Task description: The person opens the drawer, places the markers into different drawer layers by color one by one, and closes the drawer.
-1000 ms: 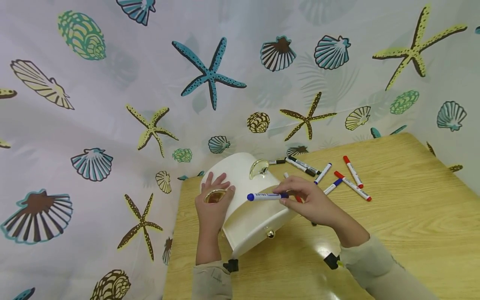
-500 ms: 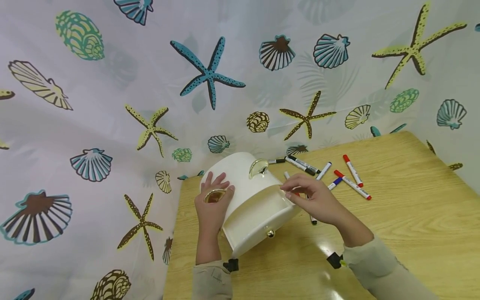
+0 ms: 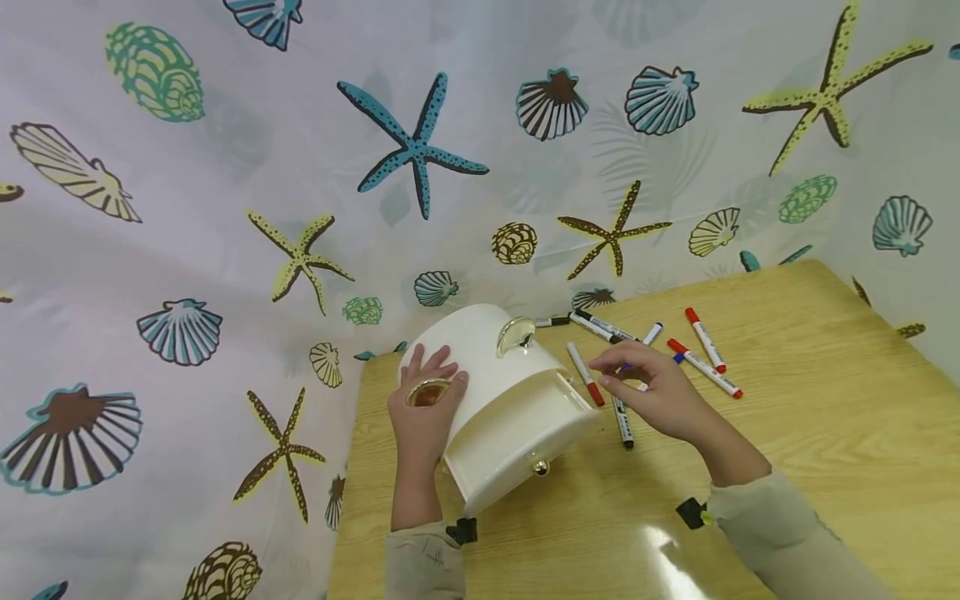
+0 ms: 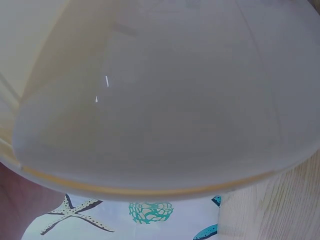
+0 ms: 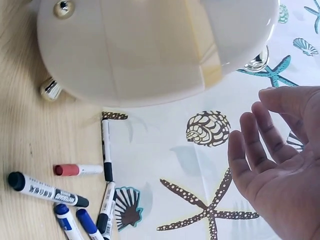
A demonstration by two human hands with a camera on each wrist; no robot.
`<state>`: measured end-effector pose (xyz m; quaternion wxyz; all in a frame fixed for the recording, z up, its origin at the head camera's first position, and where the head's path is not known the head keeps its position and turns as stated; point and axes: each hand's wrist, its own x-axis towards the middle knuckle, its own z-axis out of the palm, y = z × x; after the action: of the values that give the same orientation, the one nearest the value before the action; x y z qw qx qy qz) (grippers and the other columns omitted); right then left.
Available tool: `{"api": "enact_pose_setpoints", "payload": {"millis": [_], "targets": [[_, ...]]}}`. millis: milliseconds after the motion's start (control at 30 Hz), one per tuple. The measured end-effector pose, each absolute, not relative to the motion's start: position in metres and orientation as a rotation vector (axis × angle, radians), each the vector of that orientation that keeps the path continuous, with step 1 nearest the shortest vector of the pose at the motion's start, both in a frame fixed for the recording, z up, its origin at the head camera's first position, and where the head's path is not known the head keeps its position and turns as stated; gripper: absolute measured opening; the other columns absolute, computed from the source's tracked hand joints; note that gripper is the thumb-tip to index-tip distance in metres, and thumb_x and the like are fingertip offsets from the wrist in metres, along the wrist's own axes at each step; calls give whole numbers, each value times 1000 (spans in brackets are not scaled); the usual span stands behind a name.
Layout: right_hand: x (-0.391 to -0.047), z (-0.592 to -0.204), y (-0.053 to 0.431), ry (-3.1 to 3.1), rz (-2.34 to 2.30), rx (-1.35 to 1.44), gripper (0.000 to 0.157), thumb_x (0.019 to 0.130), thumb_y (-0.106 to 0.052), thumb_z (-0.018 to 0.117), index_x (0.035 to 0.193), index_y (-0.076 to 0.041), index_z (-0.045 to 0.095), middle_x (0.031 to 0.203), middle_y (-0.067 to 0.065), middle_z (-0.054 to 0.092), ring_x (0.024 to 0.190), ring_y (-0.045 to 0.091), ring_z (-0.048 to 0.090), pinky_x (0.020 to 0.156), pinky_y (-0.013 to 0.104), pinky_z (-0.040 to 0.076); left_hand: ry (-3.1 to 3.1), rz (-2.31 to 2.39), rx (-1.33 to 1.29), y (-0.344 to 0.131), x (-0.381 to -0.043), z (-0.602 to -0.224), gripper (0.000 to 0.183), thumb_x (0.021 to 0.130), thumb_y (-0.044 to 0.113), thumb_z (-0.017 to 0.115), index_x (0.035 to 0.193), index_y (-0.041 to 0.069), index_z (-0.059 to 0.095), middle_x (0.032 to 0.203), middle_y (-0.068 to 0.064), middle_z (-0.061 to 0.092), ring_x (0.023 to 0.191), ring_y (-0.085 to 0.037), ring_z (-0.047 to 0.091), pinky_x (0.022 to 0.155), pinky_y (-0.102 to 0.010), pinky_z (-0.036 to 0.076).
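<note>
Fingers of the left hand (image 3: 425, 412) are spread on the white box (image 3: 480, 337), lower centre — right hand (image 3: 663, 393) held beside it, loosely bent.

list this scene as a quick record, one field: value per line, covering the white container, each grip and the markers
main item: glossy white rounded container
drawer state: white drawer pulled open, gold ball knob on its front
left grip: resting on the container, fingers spread
right grip: holding nothing, fingers loosely bent
loose items: white markers with red, blue and black caps
surface: light wood-grain table
backdrop: white fabric printed with shells and starfish
</note>
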<state>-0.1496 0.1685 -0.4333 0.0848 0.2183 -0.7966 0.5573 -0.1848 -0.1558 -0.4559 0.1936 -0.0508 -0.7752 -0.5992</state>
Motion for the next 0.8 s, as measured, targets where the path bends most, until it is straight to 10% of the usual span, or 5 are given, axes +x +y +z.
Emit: {"api": "enact_pose_setpoints", "payload": {"millis": [800], "targets": [[-170,-486,189,-2553,1592,595,28,96,-12,63,122,-22,63,120,-3,64,103,20,64,82,24,56,-2173,-1683,-149,-156,-185,-456,20,82,40,78,92,23,77,121,13,70,143,-7,37,127,-35,5]]}}
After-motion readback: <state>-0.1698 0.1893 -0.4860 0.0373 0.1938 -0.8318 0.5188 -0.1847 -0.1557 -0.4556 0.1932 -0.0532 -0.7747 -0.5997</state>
